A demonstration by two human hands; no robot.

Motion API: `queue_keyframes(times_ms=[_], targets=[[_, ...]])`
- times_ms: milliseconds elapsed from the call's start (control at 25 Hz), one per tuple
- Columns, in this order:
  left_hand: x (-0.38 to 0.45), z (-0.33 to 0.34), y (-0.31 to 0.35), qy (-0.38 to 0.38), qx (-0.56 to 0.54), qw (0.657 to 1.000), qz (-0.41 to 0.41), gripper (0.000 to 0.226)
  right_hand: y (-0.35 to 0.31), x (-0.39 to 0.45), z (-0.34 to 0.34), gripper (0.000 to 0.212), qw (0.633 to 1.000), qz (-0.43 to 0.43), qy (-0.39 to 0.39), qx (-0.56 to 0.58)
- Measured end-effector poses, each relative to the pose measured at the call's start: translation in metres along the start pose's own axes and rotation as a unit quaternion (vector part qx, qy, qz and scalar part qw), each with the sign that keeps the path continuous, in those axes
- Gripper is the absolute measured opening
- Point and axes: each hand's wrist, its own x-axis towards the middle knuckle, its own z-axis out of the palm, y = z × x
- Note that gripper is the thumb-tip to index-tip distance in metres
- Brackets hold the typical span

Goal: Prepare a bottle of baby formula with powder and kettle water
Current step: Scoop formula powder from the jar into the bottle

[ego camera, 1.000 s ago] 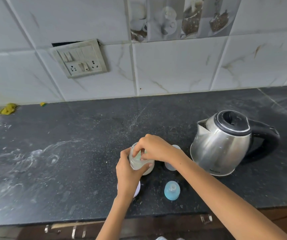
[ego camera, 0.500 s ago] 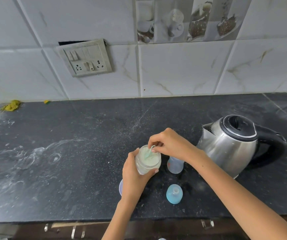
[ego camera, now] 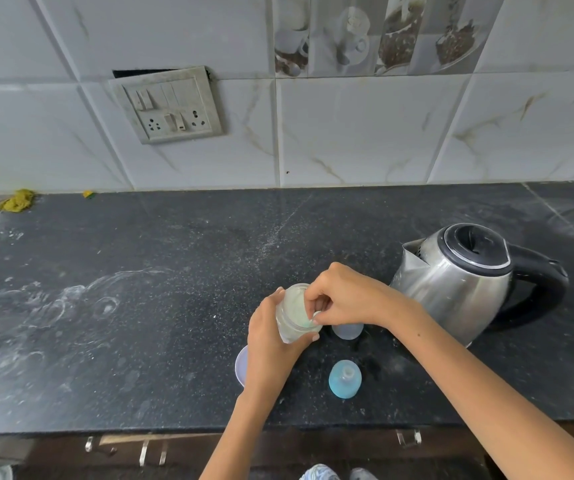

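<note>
The left hand wraps its fingers around the open powder jar, tilted above the dark counter. The right hand pinches a small scoop at the jar's mouth. Just right, the baby bottle is mostly hidden; the kettle stands beyond.

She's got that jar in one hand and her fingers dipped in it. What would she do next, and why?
Probably lift a scoop of powder out and tip it into the open bottle just beside it. The left hand holds the powder jar tilted, the right hand pinches something pale, likely a scoop, at its mouth, and the blue teat cap lies off on the counter.
</note>
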Motion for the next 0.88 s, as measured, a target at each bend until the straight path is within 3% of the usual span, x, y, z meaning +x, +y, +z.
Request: queue_keyframes(times_ms=[240, 480, 880], targets=[[-0.002, 0.002, 0.001, -0.001, 0.019, 1.000, 0.020, 0.083, 0.010, 0.001, 0.005, 0.007, 0.968, 0.091, 0.044, 0.229], [-0.002, 0.000, 0.000, 0.005, 0.025, 0.999, 0.031, 0.083, 0.010, -0.004, 0.021, 0.007, 0.853, 0.221, 0.129, 0.455], [0.001, -0.002, -0.004, 0.005, -0.020, 1.000, -0.008, 0.081, 0.023, -0.030, 0.030, 0.012, 0.759, 0.278, 0.207, 0.551]])
